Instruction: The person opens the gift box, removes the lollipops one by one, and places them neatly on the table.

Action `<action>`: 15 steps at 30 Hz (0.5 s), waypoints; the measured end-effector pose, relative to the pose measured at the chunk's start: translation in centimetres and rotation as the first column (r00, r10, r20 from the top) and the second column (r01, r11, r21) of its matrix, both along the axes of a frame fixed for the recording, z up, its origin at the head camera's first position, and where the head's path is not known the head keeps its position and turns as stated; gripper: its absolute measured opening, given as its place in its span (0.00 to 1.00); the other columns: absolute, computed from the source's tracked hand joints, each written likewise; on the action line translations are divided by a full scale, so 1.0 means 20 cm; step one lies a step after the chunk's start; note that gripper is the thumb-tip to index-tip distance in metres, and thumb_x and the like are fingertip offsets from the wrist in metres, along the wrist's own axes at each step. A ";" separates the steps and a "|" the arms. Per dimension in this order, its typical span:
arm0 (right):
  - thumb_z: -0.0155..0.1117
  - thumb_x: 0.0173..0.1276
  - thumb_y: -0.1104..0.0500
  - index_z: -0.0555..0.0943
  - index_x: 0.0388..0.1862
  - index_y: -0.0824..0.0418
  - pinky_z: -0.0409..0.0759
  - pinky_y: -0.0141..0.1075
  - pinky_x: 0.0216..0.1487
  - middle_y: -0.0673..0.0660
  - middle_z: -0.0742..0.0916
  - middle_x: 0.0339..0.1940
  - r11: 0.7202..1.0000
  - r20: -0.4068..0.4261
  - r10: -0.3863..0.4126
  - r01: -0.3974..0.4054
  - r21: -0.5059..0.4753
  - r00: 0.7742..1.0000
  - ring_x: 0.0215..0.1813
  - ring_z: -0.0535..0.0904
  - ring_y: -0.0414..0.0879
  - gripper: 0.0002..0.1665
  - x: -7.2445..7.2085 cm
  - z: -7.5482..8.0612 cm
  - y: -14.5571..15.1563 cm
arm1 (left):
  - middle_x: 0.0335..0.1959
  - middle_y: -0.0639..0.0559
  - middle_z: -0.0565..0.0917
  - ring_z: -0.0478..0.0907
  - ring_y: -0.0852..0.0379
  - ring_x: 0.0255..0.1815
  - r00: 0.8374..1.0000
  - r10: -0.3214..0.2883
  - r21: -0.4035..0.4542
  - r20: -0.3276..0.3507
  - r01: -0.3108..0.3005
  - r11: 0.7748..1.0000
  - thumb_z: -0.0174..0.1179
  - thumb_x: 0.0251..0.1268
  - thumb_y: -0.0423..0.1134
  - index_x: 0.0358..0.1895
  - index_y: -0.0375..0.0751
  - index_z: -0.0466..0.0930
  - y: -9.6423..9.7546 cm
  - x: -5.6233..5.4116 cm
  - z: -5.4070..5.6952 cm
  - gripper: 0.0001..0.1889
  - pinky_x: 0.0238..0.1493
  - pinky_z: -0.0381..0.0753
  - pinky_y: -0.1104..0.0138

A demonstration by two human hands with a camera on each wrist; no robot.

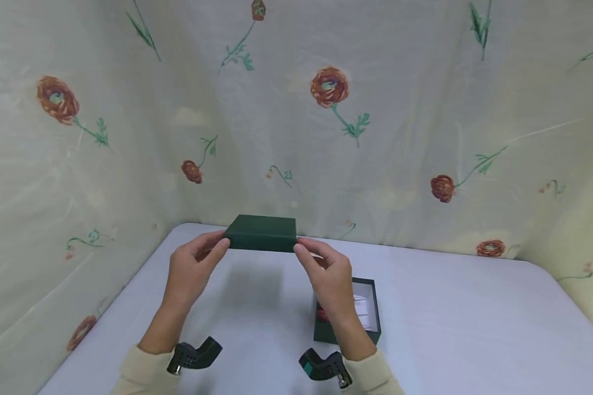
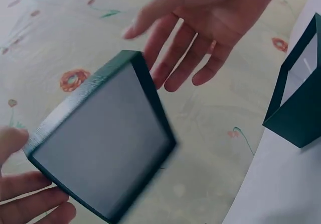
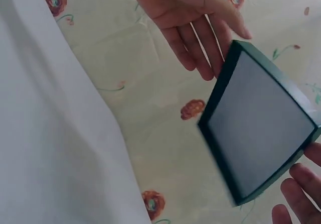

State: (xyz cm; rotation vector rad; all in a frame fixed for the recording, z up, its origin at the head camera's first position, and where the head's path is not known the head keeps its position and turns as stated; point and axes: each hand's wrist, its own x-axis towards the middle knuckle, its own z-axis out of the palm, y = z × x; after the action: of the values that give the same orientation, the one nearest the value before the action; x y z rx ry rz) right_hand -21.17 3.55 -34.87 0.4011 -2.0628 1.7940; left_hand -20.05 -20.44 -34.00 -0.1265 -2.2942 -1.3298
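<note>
A dark green box lid (image 1: 262, 233) is held up above the table, its pale inside showing in both wrist views. My left hand (image 1: 194, 271) pinches its left corner between thumb and fingers. At the right corner, the thumb and fingers of my right hand (image 1: 332, 278) pinch the lid. The matching green box base (image 1: 377, 307) stands open on the table behind my right wrist, which hides part of it. Inside the base lie white pieces (image 1: 362, 308) and something red (image 1: 322, 314), too covered to identify.
The white table (image 1: 449, 307) has rounded far corners. Behind it and at both sides hangs a pale curtain (image 1: 277, 109) printed with flowers. Black wrist mounts (image 1: 196, 354) sit on both forearms by the cream sleeves (image 1: 145, 373).
</note>
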 end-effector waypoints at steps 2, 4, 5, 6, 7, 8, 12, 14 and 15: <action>0.62 0.69 0.44 0.84 0.52 0.55 0.81 0.41 0.58 0.47 0.86 0.51 1.000 0.012 0.007 -0.008 0.013 1.000 0.54 0.80 0.41 0.21 0.00 0.00 0.00 | 0.54 0.46 0.83 0.80 0.49 0.54 1.000 -0.002 0.010 -0.027 0.002 1.000 0.58 0.69 0.51 0.58 0.41 0.80 0.00 0.00 0.00 0.22 0.56 0.80 0.51; 0.60 0.70 0.45 0.83 0.55 0.56 0.79 0.42 0.60 0.48 0.85 0.53 1.000 0.026 0.019 -0.020 0.016 0.999 0.55 0.79 0.42 0.22 0.01 0.00 0.00 | 0.55 0.48 0.82 0.78 0.50 0.56 0.999 -0.005 0.017 -0.049 0.006 1.000 0.56 0.70 0.51 0.59 0.43 0.79 0.01 0.00 0.01 0.21 0.59 0.78 0.50; 0.59 0.71 0.45 0.82 0.56 0.57 0.79 0.42 0.60 0.49 0.85 0.53 1.000 0.039 0.027 -0.027 0.015 0.999 0.56 0.79 0.42 0.23 0.01 0.00 -0.01 | 0.56 0.48 0.82 0.78 0.50 0.58 0.998 -0.009 0.019 -0.055 0.010 1.000 0.54 0.71 0.51 0.60 0.43 0.78 0.01 0.00 0.01 0.21 0.60 0.77 0.50; 0.58 0.71 0.45 0.81 0.57 0.57 0.79 0.41 0.60 0.49 0.85 0.54 0.999 0.052 0.035 -0.036 0.012 0.998 0.55 0.80 0.42 0.23 0.01 0.00 -0.01 | 0.57 0.48 0.81 0.77 0.50 0.59 0.998 -0.013 0.022 -0.057 0.014 1.000 0.53 0.72 0.50 0.60 0.43 0.78 0.02 0.01 0.01 0.21 0.61 0.77 0.51; 0.58 0.71 0.45 0.81 0.58 0.57 0.79 0.41 0.60 0.49 0.85 0.54 0.999 0.065 0.043 -0.044 0.009 0.997 0.54 0.81 0.42 0.24 0.01 0.00 -0.02 | 0.57 0.48 0.81 0.76 0.49 0.59 0.999 -0.012 0.027 -0.052 0.013 1.000 0.52 0.73 0.51 0.60 0.43 0.78 0.02 0.00 0.01 0.21 0.61 0.76 0.50; 0.58 0.71 0.45 0.81 0.58 0.56 0.80 0.41 0.59 0.50 0.84 0.54 0.999 0.076 0.053 -0.053 0.001 0.996 0.53 0.82 0.43 0.24 0.01 -0.01 -0.02 | 0.57 0.47 0.81 0.76 0.48 0.59 0.999 -0.007 0.034 -0.051 0.009 0.999 0.51 0.73 0.52 0.60 0.43 0.78 0.02 0.01 0.00 0.22 0.60 0.77 0.50; 0.58 0.71 0.44 0.79 0.60 0.56 0.82 0.39 0.54 0.53 0.84 0.55 0.994 0.132 0.104 -0.099 -0.046 0.986 0.50 0.84 0.46 0.25 0.01 -0.04 -0.06 | 0.57 0.46 0.81 0.78 0.47 0.57 0.999 -0.001 0.078 -0.034 0.003 0.997 0.50 0.73 0.55 0.59 0.44 0.79 0.01 -0.01 -0.03 0.23 0.56 0.81 0.54; 0.58 0.71 0.45 0.78 0.61 0.58 0.83 0.39 0.52 0.55 0.83 0.57 0.991 0.154 0.129 -0.120 -0.067 0.980 0.52 0.83 0.48 0.26 0.00 -0.05 -0.08 | 0.56 0.45 0.81 0.79 0.47 0.54 1.000 0.016 0.092 0.005 -0.017 0.996 0.50 0.72 0.57 0.59 0.45 0.79 0.01 -0.02 -0.04 0.24 0.53 0.83 0.55; 0.58 0.71 0.45 0.78 0.62 0.58 0.84 0.38 0.51 0.56 0.82 0.58 0.989 0.169 0.139 -0.128 -0.076 0.976 0.54 0.82 0.49 0.26 0.00 -0.06 -0.09 | 0.57 0.45 0.81 0.79 0.47 0.53 1.000 0.018 0.096 0.025 -0.020 0.995 0.49 0.71 0.58 0.59 0.46 0.79 0.00 -0.03 -0.05 0.25 0.52 0.83 0.55</action>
State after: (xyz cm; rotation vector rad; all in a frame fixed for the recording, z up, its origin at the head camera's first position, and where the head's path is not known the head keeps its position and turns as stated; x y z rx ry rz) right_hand -21.18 1.82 -35.98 0.3852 -2.1312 2.0355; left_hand -20.65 -20.45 -35.07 -0.0571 -2.2406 -1.4368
